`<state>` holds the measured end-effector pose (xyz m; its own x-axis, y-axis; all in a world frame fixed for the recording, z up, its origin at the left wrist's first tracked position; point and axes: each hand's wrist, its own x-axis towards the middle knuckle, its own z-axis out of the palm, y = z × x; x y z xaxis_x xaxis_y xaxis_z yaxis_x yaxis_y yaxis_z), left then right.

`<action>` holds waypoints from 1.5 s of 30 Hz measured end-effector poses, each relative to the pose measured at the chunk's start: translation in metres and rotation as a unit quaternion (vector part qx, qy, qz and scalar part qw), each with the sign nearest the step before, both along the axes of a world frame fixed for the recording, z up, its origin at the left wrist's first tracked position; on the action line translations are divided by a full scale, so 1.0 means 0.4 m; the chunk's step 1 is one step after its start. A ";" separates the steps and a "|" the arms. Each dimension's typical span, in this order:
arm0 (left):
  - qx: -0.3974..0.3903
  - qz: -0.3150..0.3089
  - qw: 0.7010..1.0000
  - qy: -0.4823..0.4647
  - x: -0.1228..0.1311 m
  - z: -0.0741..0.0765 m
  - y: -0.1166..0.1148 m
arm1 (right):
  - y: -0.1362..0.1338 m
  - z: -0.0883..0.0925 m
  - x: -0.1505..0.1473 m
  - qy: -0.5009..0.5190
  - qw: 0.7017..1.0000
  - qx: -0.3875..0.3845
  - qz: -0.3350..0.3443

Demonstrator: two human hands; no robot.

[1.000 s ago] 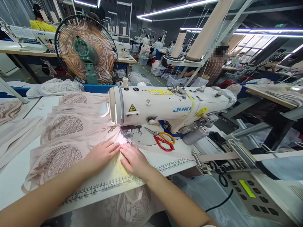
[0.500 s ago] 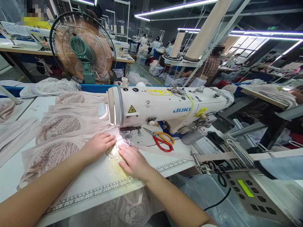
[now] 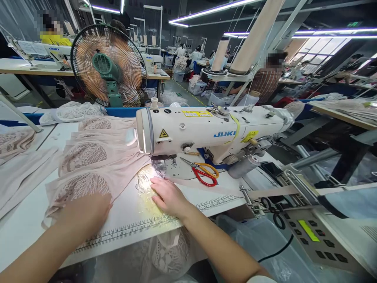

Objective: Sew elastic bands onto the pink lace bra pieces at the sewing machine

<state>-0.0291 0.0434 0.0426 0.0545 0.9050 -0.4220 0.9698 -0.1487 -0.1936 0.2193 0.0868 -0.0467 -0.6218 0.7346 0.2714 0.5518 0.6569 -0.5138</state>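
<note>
On the left of the worktable, my left hand lies over the lower edge of a beige lace bra cup. Motion blurs that hand and its fingertips are hidden, so its grip cannot be made out. My right hand rests in front of the needle area of a white sewing machine. Its fingers are stretched out and lie low on the lit table, with the thumb apart. Beige fabric runs from the bra cups to the needle. Red-and-orange-handled scissors lie right of the needle.
A printed ruler runs along the table's front edge. Behind the machine stand a fan and tall thread cones. A control panel is at the lower right. More lace pieces lie far left. Other people sit farther back.
My left hand has moved from beside the needle, left and toward me, onto the lace cup. My right hand has stayed near the needle. The view has shifted slightly.
</note>
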 end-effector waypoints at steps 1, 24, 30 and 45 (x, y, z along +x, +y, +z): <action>-0.007 0.012 1.000 -0.003 -0.005 0.003 -0.005 | 0.001 0.000 -0.001 0.000 1.000 -0.002 -0.001; 0.255 0.001 0.957 -0.138 -0.162 -0.191 0.066 | -0.312 -0.158 0.206 -0.121 0.976 -0.147 -0.109; 0.334 0.010 0.934 -0.127 -0.139 -0.160 0.012 | -0.331 -0.159 0.193 -0.159 0.974 -0.121 -0.107; 0.269 0.008 0.955 -0.122 -0.109 -0.148 -0.016 | -0.393 -0.101 0.241 -0.247 0.948 -0.149 -0.133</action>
